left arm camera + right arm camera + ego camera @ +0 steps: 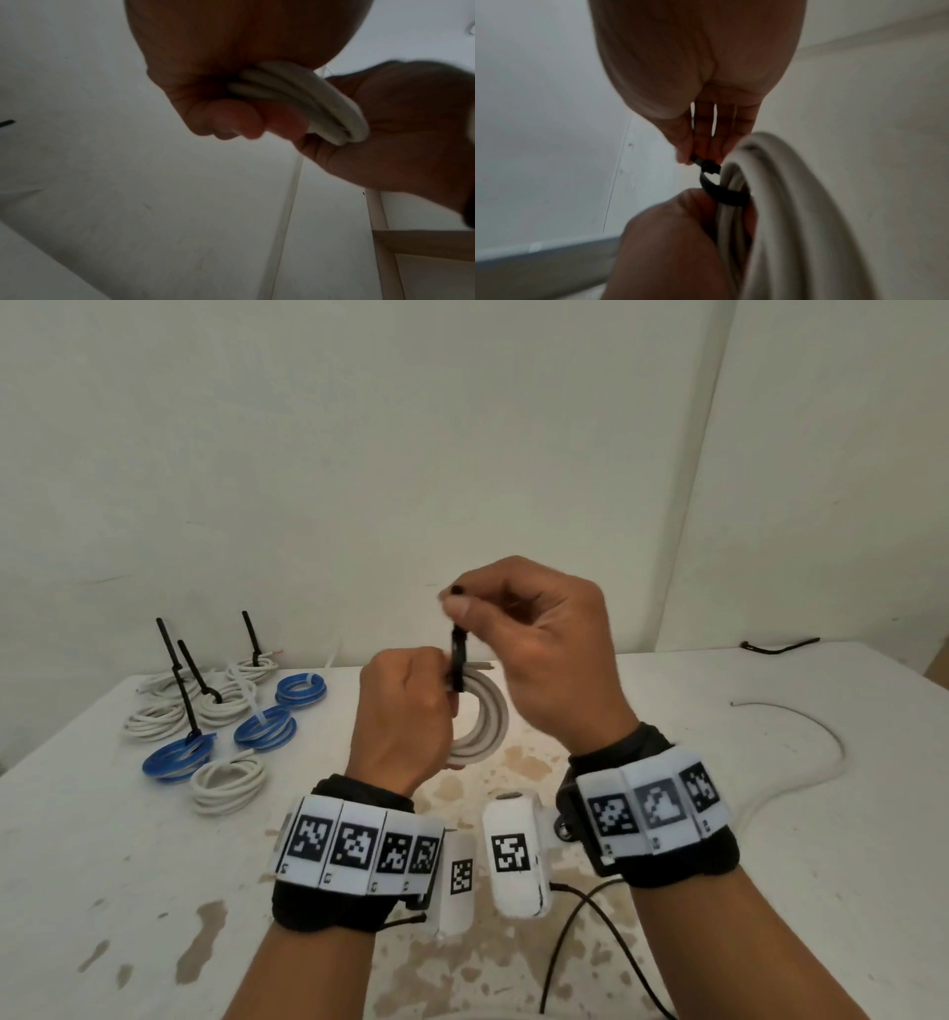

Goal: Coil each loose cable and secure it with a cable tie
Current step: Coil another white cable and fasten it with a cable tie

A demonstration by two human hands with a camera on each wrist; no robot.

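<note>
A coil of white cable (480,724) hangs in the air above the table's middle. My left hand (405,706) grips its top left side, fingers curled round the strands (295,97). A black cable tie (458,660) is looped round the coil (782,203) at the top. My right hand (524,629) pinches the tie's upper end (704,163) between thumb and fingertips, just above the left hand. The tie's loop (725,194) sits loosely round the strands in the right wrist view.
Several tied coils, white (228,780) and blue (177,757), lie at the table's left, some with black tie tails sticking up. A loose white cable (801,726) curves along the right side. A black tie (780,647) lies at the far right. The white table (128,865) is stained.
</note>
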